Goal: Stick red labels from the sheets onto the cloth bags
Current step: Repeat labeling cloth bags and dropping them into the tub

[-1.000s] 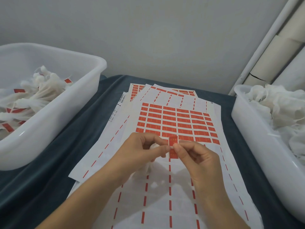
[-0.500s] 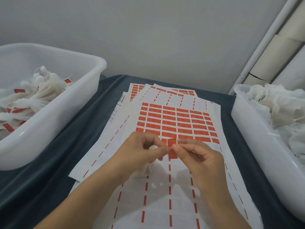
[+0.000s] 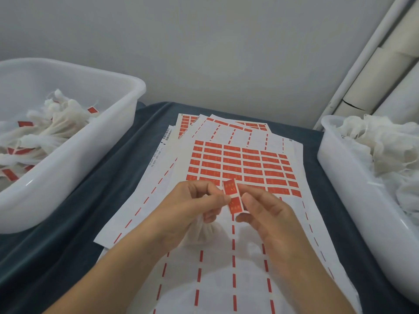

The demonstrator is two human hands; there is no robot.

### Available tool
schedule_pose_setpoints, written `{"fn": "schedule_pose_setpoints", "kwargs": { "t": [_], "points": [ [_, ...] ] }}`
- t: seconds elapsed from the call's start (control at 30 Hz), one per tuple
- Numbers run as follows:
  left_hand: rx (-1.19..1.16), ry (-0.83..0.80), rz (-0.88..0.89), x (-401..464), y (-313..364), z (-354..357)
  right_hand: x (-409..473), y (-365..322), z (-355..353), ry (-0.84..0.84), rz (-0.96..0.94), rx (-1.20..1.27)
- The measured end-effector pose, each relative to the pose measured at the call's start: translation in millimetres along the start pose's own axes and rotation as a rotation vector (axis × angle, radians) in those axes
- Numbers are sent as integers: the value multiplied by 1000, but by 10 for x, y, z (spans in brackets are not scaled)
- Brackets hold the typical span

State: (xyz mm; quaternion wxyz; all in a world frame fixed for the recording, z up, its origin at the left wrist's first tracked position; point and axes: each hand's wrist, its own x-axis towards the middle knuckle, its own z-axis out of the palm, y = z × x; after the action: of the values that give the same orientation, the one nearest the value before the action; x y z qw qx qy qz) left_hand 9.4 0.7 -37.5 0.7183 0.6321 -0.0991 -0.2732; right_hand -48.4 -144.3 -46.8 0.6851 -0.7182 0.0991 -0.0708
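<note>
Above the near middle of the surface (image 3: 95, 184), which is draped in dark blue cloth, both hands meet over the label sheets (image 3: 240, 168). The left hand (image 3: 188, 207) pinches the left edge of a red label (image 3: 233, 198) between thumb and forefinger, and its lower fingers curl round the gathered neck of a small white cloth bag (image 3: 205, 232) that hangs below its palm, just above the paper. The right hand (image 3: 269, 214) pinches the same label from the right side, thumb on the front, its other fingers loosely curled behind. The label stands upright between the two sets of fingertips, showing two red panels, one above the other. The top sheet beneath still carries rows of red labels on its far half; its near half is stripped to white backing with red dashes. More sheets fan out under it toward the far edge. A white tub (image 3: 74, 168) at the left edge holds labelled bags (image 3: 45, 132); another white tub (image 3: 353, 214) at the right edge holds a heap of plain white bags (image 3: 385, 150).
</note>
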Motion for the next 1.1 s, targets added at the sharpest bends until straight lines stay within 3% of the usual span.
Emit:
{"fn": "schedule_pose_setpoints", "kwargs": {
  "t": [0.77, 1.1],
  "points": [
    [247, 25, 54, 3, -41, 9, -24, -63, -122, -6, -126, -155],
    [188, 10, 39, 12, -16, 24, -5, 2, -87, 133, -130, -75]
  ]
}}
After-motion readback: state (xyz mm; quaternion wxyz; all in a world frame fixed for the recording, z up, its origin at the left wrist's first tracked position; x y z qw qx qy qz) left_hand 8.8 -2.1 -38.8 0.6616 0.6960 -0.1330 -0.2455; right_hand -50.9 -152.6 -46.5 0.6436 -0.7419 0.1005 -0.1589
